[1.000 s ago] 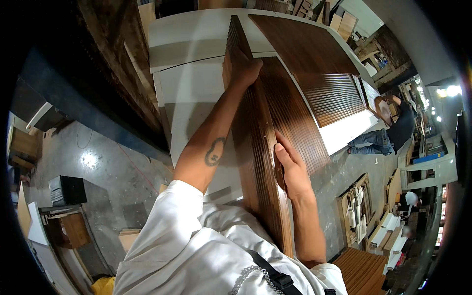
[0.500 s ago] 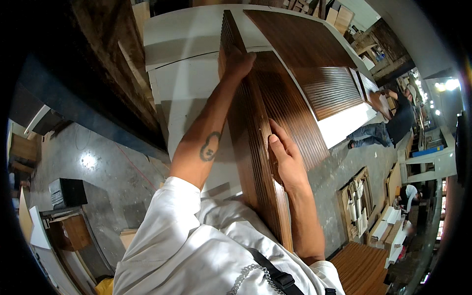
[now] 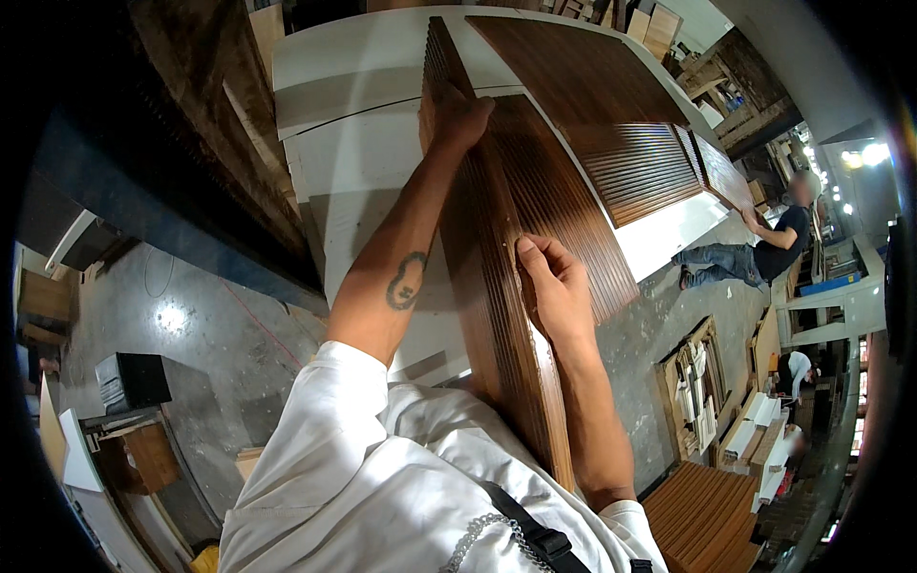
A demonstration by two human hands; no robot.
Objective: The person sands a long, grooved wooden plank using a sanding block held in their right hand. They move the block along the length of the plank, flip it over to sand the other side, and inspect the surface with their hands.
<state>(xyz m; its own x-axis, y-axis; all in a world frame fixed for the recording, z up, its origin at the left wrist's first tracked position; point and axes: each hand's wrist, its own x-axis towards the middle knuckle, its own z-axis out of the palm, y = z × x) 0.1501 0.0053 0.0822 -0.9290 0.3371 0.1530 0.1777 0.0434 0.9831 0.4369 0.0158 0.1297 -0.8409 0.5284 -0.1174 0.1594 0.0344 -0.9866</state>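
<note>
A long brown ribbed wooden panel (image 3: 487,296) stands on its edge in front of me, its near end against my body. My left hand (image 3: 460,119) is closed over its upper edge toward the far end. Lower down that edge, my right hand (image 3: 559,286) has its fingers curled in and its thumb against them, touching the panel's side. Anything pinched there is too small to make out. A rough, pale line runs along the edge beside it. Another ribbed panel (image 3: 549,191) lies flat just to the right.
Under the panels is a white table (image 3: 353,172). Farther right lie a smooth brown panel (image 3: 592,72) and a ribbed one (image 3: 645,172). A person (image 3: 783,239) in a dark shirt holds a board at the table's right end. Stacked brown boards (image 3: 702,516) sit low at right.
My right hand's fingers have curled in from lying stretched along the edge, and the thumb has shifted slightly up it. My left hand keeps its grip. The other person has straightened with the board.
</note>
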